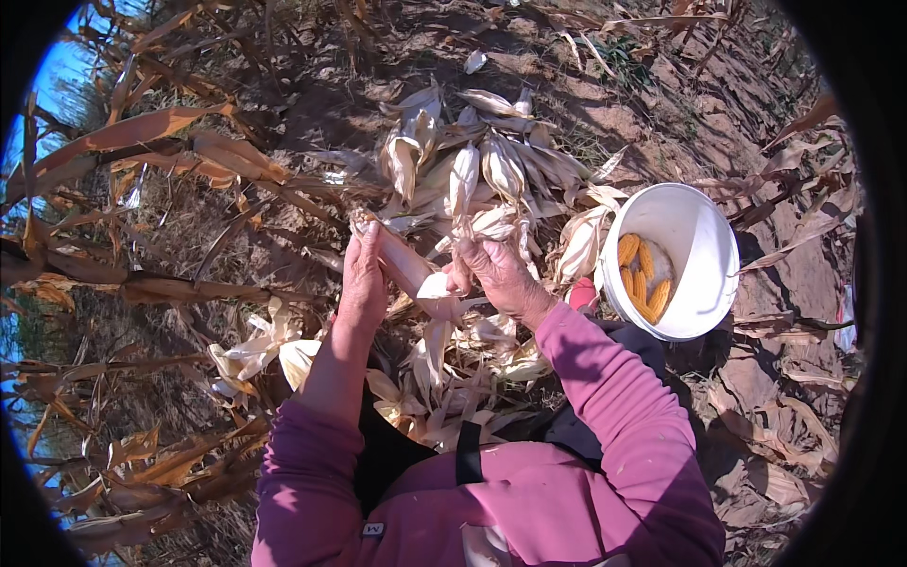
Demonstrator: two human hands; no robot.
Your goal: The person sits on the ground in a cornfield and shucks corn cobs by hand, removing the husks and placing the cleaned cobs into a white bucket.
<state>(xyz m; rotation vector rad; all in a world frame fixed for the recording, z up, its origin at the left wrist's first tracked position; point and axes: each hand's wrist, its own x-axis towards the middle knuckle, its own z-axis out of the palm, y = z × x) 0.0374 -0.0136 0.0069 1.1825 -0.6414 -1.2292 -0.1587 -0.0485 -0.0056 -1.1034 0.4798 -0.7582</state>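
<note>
An ear of corn in its dry husk (407, 262) lies slantwise between my hands. My left hand (365, 276) is closed around its upper left end, thumb along the top. At the other end my right hand (499, 280) pinches a strip of dry husk (459, 268) between thumb and fingers. Loose husk leaves hang below the ear. The kernels of this ear are hidden. Beyond my hands lies a pile of pale husks and husked ears (489, 156). To my right stands a white plastic bucket (698, 248) holding several bare yellow corn cobs (641, 283).
Dry corn stalks (163, 287) lean in from the left. Torn husks (446, 390) cover the ground between my legs. A red shoe (582, 294) shows beside the bucket. Bare brown soil (680, 106) with dry leaves stretches to the upper right.
</note>
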